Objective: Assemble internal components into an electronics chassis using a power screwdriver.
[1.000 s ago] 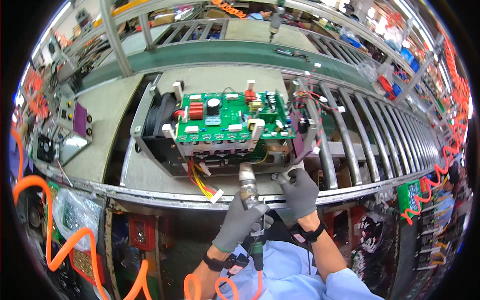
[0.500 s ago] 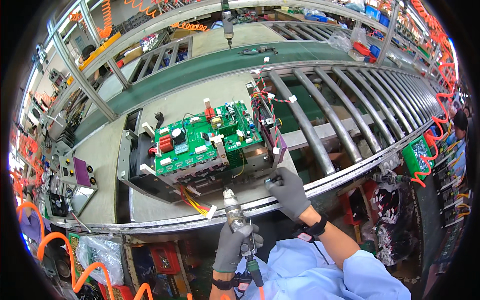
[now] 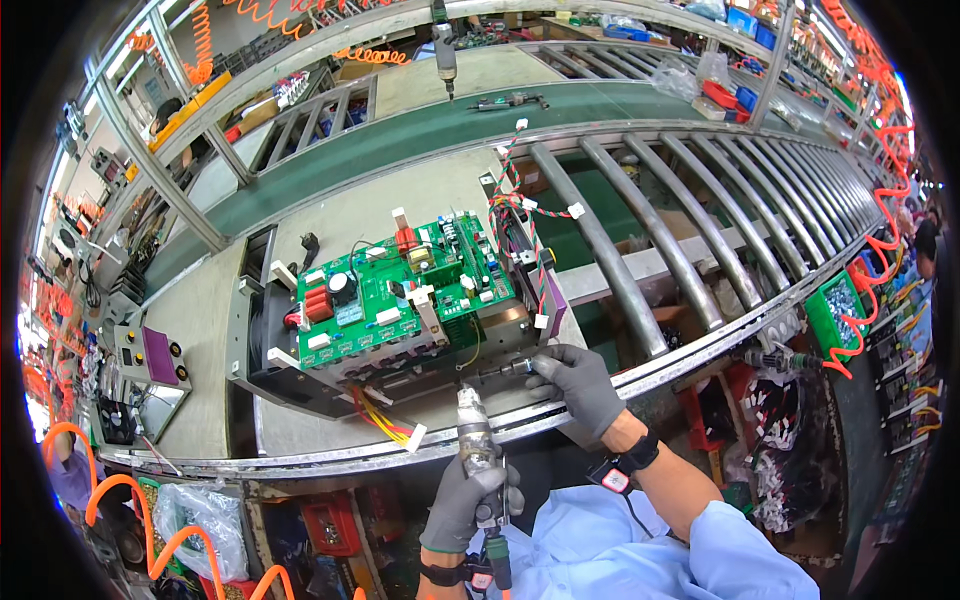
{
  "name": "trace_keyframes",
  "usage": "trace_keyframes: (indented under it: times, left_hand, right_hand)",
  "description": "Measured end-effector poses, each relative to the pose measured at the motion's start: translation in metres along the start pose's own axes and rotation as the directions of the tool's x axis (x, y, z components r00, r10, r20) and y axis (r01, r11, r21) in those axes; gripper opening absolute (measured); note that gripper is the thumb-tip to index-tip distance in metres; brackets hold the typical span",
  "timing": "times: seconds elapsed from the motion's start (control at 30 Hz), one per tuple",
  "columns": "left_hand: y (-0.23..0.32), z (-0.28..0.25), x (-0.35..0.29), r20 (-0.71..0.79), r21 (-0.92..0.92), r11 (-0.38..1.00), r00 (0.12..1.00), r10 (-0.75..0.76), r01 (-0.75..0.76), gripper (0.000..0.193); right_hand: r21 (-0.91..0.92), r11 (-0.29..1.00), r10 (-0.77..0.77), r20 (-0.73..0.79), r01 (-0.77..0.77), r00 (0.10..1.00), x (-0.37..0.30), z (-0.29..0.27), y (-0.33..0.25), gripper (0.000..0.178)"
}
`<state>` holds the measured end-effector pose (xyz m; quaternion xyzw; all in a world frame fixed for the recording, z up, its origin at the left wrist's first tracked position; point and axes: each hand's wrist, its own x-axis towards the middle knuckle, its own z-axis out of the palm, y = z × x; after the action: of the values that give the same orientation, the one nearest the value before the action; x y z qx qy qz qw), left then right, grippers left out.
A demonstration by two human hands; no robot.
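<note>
My gloved left hand [image 3: 466,505] is wrapped round a pneumatic screwdriver [image 3: 478,445], its nose pointing up toward the chassis. My gloved right hand [image 3: 582,388] pinches a slim metal rod-like piece [image 3: 515,368] beside the chassis front; its exact kind is hard to make out. In front of both hands stands an open metal chassis [image 3: 500,335] carrying a green circuit board [image 3: 385,290] with red and white components. Yellow and red wires [image 3: 385,420] with a white connector hang from its front. Twisted wires [image 3: 527,205] with white plugs rise at its right end.
Metal rollers [image 3: 680,235] run off to the right, edged by a rail. Beyond the chassis lies a green belt [image 3: 400,135] with another power driver [image 3: 508,102] on it. One driver [image 3: 444,60] hangs above. A green bin [image 3: 840,305] of small parts sits at right.
My right hand has shifted slightly, and the slim metal piece in its fingers now shows against the chassis front. My left hand still holds the screwdriver. The whole view has shifted slightly.
</note>
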<state>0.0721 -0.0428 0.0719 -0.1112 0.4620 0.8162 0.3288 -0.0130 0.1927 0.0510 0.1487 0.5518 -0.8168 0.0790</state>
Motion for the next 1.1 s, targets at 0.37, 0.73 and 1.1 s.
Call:
trace_keyframes:
  times: [0.37,0.73,1.1]
  left_hand:
    - [0.005,0.008,0.014,-0.017,0.032,0.999,1.0,-0.021,0.022,0.046]
    - [0.011,0.011,0.018,-0.016,0.092,0.996,1.0,-0.019,0.021,0.045]
    - [0.022,0.039,0.061,-0.063,0.007,0.993,0.991,0.121,-0.121,0.025]
  right_hand:
    - [0.031,0.997,-0.057,-0.192,0.065,0.98,0.002,0.016,0.013,0.025]
    - [-0.005,0.999,-0.053,-0.211,0.054,0.976,0.003,0.015,0.014,0.03]
    - [-0.634,0.678,-0.547,-0.1,0.37,0.831,0.022,-0.007,0.008,0.051]
